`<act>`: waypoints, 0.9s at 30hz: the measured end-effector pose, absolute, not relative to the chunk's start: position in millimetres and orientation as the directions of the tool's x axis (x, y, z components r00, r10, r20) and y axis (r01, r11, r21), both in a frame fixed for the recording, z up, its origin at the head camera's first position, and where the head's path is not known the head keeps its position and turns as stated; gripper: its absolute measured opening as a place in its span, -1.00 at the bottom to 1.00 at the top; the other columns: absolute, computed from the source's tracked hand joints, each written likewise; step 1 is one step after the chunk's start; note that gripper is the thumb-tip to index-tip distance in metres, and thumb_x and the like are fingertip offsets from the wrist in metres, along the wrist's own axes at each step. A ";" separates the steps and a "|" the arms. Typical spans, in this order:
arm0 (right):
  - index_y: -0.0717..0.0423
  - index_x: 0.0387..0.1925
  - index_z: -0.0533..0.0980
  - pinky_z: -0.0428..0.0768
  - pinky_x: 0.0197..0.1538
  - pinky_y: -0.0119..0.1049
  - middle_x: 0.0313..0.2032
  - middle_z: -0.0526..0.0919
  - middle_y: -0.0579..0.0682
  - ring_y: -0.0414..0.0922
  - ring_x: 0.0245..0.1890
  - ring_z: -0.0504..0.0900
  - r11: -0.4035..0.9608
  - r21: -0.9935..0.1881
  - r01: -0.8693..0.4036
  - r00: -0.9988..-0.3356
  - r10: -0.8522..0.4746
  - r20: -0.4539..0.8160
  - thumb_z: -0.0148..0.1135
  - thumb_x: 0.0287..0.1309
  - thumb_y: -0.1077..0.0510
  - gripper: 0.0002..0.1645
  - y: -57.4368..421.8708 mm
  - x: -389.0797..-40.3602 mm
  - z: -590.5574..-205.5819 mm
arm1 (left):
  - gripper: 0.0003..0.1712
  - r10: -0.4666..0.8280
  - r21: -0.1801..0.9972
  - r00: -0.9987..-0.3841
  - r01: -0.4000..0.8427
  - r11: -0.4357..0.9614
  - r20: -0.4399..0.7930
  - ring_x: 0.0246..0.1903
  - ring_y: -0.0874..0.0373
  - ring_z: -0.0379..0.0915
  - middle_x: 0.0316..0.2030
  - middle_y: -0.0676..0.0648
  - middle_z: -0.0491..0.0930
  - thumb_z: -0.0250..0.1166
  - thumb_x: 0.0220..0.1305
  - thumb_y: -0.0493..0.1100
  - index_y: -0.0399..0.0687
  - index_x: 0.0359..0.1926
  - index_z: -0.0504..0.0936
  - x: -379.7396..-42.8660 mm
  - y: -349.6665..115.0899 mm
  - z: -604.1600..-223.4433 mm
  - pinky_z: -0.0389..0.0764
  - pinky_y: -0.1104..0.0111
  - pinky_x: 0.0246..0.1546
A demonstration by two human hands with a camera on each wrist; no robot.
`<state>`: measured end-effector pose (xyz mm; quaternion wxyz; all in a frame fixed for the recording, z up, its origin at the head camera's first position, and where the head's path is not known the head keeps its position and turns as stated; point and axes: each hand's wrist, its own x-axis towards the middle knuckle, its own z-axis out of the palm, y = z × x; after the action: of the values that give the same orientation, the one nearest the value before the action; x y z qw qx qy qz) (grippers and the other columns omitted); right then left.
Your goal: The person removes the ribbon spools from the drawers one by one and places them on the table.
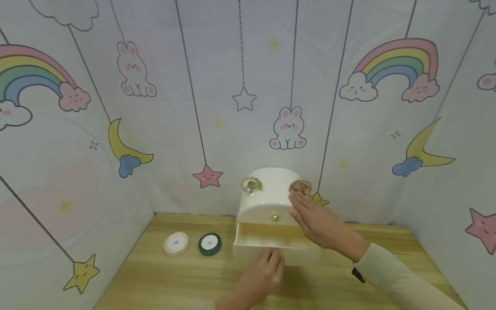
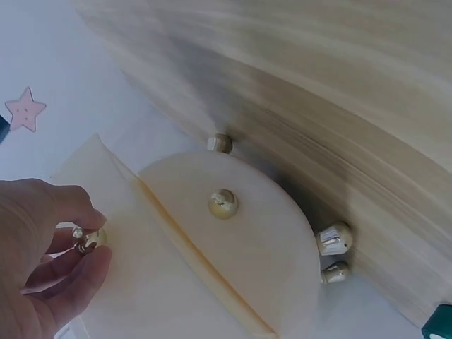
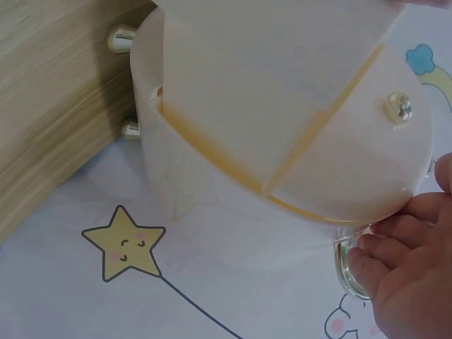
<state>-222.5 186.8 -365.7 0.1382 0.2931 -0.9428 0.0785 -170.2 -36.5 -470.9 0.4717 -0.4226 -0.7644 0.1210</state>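
Note:
A white storage box (image 1: 276, 181) with a rounded top stands on the table, its lower drawer (image 1: 248, 254) pulled out and the drawer's visible inside bare. My left hand (image 1: 260, 275) is at the front of that drawer. Thumb and fingers pinch its gold knob (image 2: 97, 237) in the left wrist view. My right hand (image 1: 320, 221) rests against the box's top right side with its fingers fairly straight, touching beside a gold-rimmed ear (image 1: 306, 186). The upper drawer, with its own gold knob (image 1: 275, 218), is closed.
Left of the box lie a cream ribbon roll (image 1: 176, 243) and a dark green ribbon roll (image 1: 209, 244) on the wood-grain table (image 1: 186, 280). A printed cloth backdrop (image 1: 248, 137) rises behind and at both sides. Gold feet (image 2: 335, 239) support the box.

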 end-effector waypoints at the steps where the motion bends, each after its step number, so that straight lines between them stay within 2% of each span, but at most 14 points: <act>1: 0.36 0.54 0.23 0.40 0.51 0.16 0.56 0.26 0.29 0.23 0.58 0.27 0.814 -0.067 -0.576 -0.788 -0.533 0.307 -0.12 0.65 0.01 -0.33 186.8 -222.7 -366.0 | -0.43 0.755 -0.581 -0.204 0.527 0.621 0.623 -0.25 0.15 0.58 -0.26 -0.05 0.66 -0.26 0.52 -0.46 -0.17 -0.18 0.75 -173.5 -35.8 -471.5 0.70 0.44 -0.15; 8: 0.36 0.54 0.22 0.42 0.49 0.17 0.56 0.27 0.28 0.23 0.58 0.28 0.813 -0.071 -0.578 -0.788 -0.532 0.310 -0.11 0.65 0.00 -0.32 186.9 -224.8 -366.7 | -0.34 0.731 -0.537 -0.228 0.545 0.644 0.643 -0.24 0.14 0.62 -0.25 -0.06 0.68 -0.35 0.54 -0.48 -0.15 -0.21 0.75 -193.5 -33.5 -475.1 0.72 0.44 -0.11; 12: 0.36 0.54 0.22 0.43 0.49 0.17 0.56 0.28 0.28 0.22 0.58 0.29 0.815 -0.065 -0.576 -0.787 -0.532 0.311 -0.11 0.65 0.00 -0.32 187.3 -225.6 -368.0 | -0.31 0.726 -0.524 -0.265 0.543 0.657 0.635 -0.22 0.16 0.63 -0.23 -0.05 0.68 -0.39 0.56 -0.46 -0.12 -0.19 0.75 -202.9 -32.6 -474.8 0.71 0.45 -0.09; 14: 0.35 0.55 0.22 0.43 0.48 0.16 0.56 0.28 0.28 0.22 0.57 0.29 0.818 -0.058 -0.573 -0.789 -0.531 0.310 -0.11 0.65 0.00 -0.32 187.5 -225.3 -367.9 | -0.48 0.725 -0.514 -0.285 0.548 0.660 0.627 -0.21 0.16 0.62 -0.21 -0.04 0.68 -0.18 0.56 -0.43 -0.12 -0.16 0.75 -207.3 -32.3 -474.1 0.70 0.46 -0.11; 16: 0.35 0.55 0.21 0.43 0.48 0.16 0.56 0.28 0.27 0.21 0.58 0.29 0.819 -0.057 -0.570 -0.791 -0.529 0.307 -0.11 0.65 -0.01 -0.32 187.6 -224.7 -367.9 | -0.47 0.724 -0.507 -0.295 0.552 0.661 0.623 -0.21 0.17 0.61 -0.20 -0.04 0.67 -0.19 0.54 -0.43 -0.12 -0.14 0.75 -211.6 -32.3 -474.4 0.70 0.46 -0.12; 20: 0.34 0.56 0.21 0.42 0.50 0.16 0.56 0.27 0.27 0.21 0.58 0.28 0.820 -0.059 -0.570 -0.793 -0.529 0.303 -0.13 0.66 -0.02 -0.31 187.2 -224.0 -367.8 | -0.75 0.717 -0.496 -0.305 0.554 0.669 0.627 -0.21 0.17 0.63 -0.18 -0.05 0.68 0.17 0.38 -0.39 -0.13 -0.12 0.76 -218.4 -31.9 -475.1 0.70 0.47 -0.16; 21: 0.34 0.55 0.20 0.41 0.50 0.16 0.56 0.27 0.27 0.21 0.58 0.28 0.819 -0.060 -0.571 -0.792 -0.531 0.302 -0.13 0.66 -0.01 -0.31 187.0 -223.8 -367.5 | -0.75 0.714 -0.495 -0.303 0.551 0.671 0.631 -0.21 0.18 0.63 -0.18 -0.04 0.68 0.18 0.37 -0.39 -0.13 -0.12 0.76 -219.8 -31.7 -475.2 0.70 0.47 -0.17; 23: 0.35 0.55 0.21 0.41 0.50 0.16 0.56 0.27 0.27 0.21 0.58 0.27 0.818 -0.060 -0.572 -0.792 -0.531 0.302 -0.13 0.66 -0.01 -0.32 186.7 -223.4 -366.9 | -0.78 0.709 -0.490 -0.307 0.549 0.676 0.634 -0.20 0.17 0.64 -0.18 -0.04 0.68 0.42 0.18 -0.32 -0.13 -0.11 0.76 -222.1 -31.0 -475.4 0.70 0.48 -0.16; 24: 0.35 0.55 0.21 0.41 0.50 0.16 0.56 0.27 0.27 0.22 0.58 0.28 0.819 -0.060 -0.571 -0.793 -0.530 0.300 -0.13 0.66 -0.01 -0.32 186.5 -223.0 -366.4 | -0.76 0.707 -0.486 -0.308 0.552 0.678 0.637 -0.20 0.17 0.64 -0.18 -0.04 0.68 0.47 0.15 -0.31 -0.14 -0.12 0.77 -223.2 -30.6 -475.4 0.71 0.48 -0.16; 27: 0.35 0.55 0.21 0.41 0.50 0.17 0.56 0.27 0.28 0.22 0.58 0.28 0.820 -0.060 -0.570 -0.793 -0.529 0.302 -0.12 0.66 0.00 -0.32 186.0 -222.1 -365.0 | -0.75 0.701 -0.476 -0.310 0.556 0.682 0.642 -0.19 0.17 0.64 -0.17 -0.04 0.68 0.49 0.13 -0.31 -0.13 -0.11 0.76 -225.9 -30.2 -475.4 0.71 0.49 -0.15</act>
<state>-222.1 186.0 -365.0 0.1372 0.2910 -0.9439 0.0739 -225.9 -30.2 -475.4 0.4391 -0.3903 -0.8050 0.0828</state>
